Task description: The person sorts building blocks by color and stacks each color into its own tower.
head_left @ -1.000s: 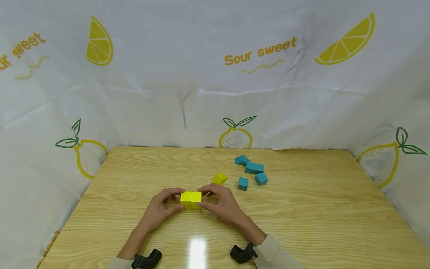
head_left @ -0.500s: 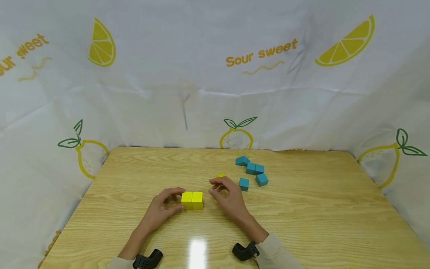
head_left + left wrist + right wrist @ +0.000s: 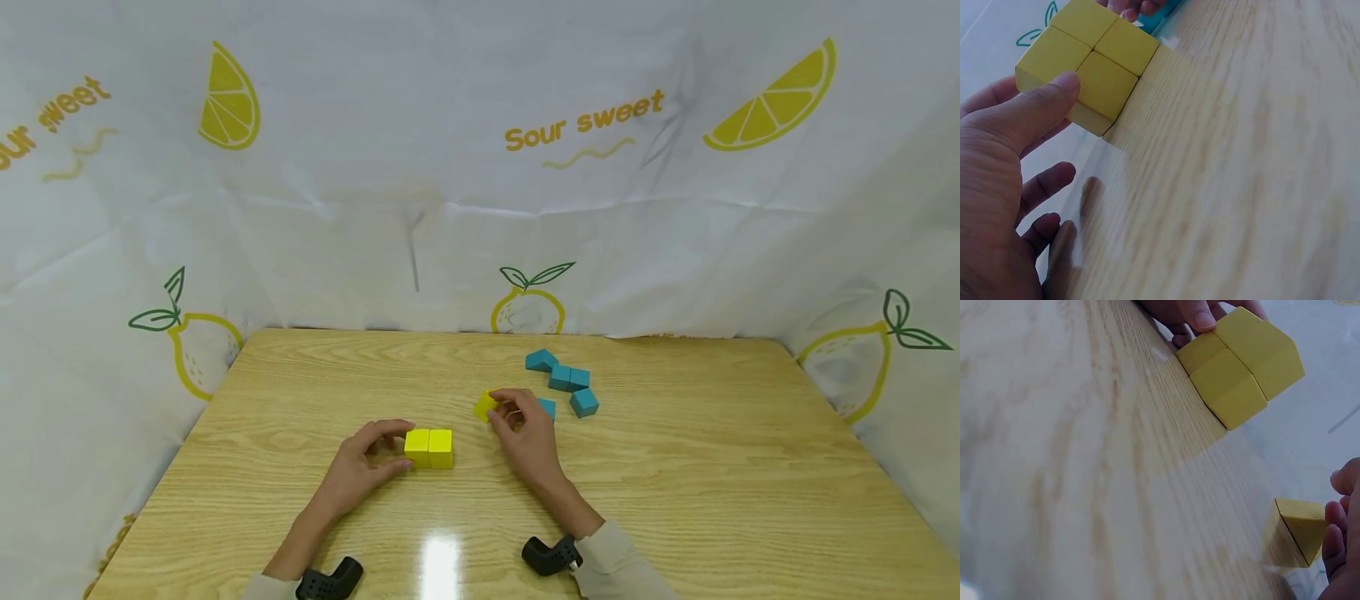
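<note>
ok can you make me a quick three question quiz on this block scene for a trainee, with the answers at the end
1. Multiple choice: who is holding the yellow stack?
a) neither hand
b) both hands
c) the left hand only

2. True or false: the yellow wedge stands apart from the yellow stack.

3. Count: how many blue blocks can you see on the table in the head view?

Key:
1. c
2. True
3. Five, one of them partly hidden by the right hand
</note>
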### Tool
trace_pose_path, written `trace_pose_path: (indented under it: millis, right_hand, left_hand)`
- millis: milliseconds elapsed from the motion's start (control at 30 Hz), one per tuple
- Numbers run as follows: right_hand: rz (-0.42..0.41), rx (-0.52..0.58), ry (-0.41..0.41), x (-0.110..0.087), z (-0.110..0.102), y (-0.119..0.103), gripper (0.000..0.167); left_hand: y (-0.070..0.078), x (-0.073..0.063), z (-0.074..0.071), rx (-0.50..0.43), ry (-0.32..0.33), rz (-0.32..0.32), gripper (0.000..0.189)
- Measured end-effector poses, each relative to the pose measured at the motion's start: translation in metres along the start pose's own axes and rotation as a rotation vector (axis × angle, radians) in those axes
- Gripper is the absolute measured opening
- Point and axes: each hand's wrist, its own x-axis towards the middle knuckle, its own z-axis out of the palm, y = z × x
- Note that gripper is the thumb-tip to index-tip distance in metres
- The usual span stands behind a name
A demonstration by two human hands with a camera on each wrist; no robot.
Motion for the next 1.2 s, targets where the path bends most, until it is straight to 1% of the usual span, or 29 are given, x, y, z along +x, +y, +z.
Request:
trace_pose_path:
  millis: [33, 100, 333, 533, 700, 833, 1000, 1200]
  right_hand:
    - [-0.003, -0.007, -0.001, 0.000, 0.001, 0.006, 0.024]
    - [-0.011, -0.021, -0.009, 0.000, 0.001, 0.008, 0.026]
    - [0.043, -0.047, -0.048, -0.002, 0.003, 0.015, 0.033]
    - [0.072, -0.069, -0.036, -0.001, 0.002, 0.015, 0.031]
    - [0.078, -0.079, -0.023, 0.003, -0.001, 0.016, 0.031]
    - [0.078, -0.083, -0.022, 0.006, -0.003, 0.018, 0.031]
    - [0.071, -0.114, -0.068, 0.008, -0.005, 0.019, 0.035]
    - [0.093, -0.179, -0.137, 0.010, -0.005, 0.018, 0.041]
  left_hand:
    - [0.000, 0.000, 0.000, 0.002, 0.001, 0.005, 0.045]
    - [-0.001, 0.000, 0.000, 0.004, 0.001, 0.010, 0.046]
    - [0.000, -0.001, 0.000, 0.008, -0.003, -0.007, 0.046]
    - [0.000, -0.001, 0.000, 0.005, -0.003, -0.002, 0.046]
    - [-0.002, 0.000, 0.000, -0.006, -0.007, 0.015, 0.045]
    - [-0.001, 0.000, -0.001, -0.014, -0.007, 0.012, 0.045]
    - [0.002, 0.001, -0.001, -0.012, -0.007, -0.011, 0.046]
    - [0.003, 0.001, -0.001, -0.002, -0.008, -0.019, 0.045]
